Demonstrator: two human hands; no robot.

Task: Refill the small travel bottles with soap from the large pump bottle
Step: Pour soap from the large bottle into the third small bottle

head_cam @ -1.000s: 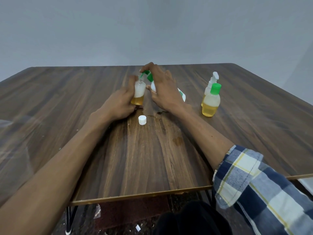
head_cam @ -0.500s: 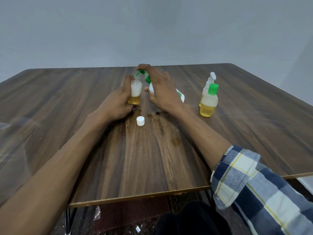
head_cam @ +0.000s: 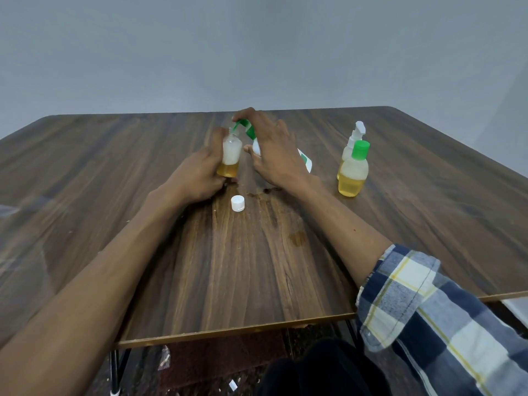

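Note:
My left hand (head_cam: 197, 175) grips a small clear travel bottle (head_cam: 230, 155), upright and uncapped, with amber soap in its bottom third. My right hand (head_cam: 274, 155) lies over the large white pump bottle (head_cam: 305, 162), which leans left and is mostly hidden. Its index finger presses on the green pump head (head_cam: 245, 128) and its thumb sits against the bottle's neck. The green nozzle points into the small bottle's mouth. The small bottle's white cap (head_cam: 237, 202) lies on the table just in front of my hands.
To the right stand a green-capped small bottle (head_cam: 353, 172), half full of amber soap, and a white spray-top bottle (head_cam: 355, 135) right behind it. The wooden table (head_cam: 114, 167) has wet spots near my hands; its front edge is close to me.
Both hands and the two bottles have drifted slightly left together. The grips are the same and the nozzle stays at the small bottle's mouth.

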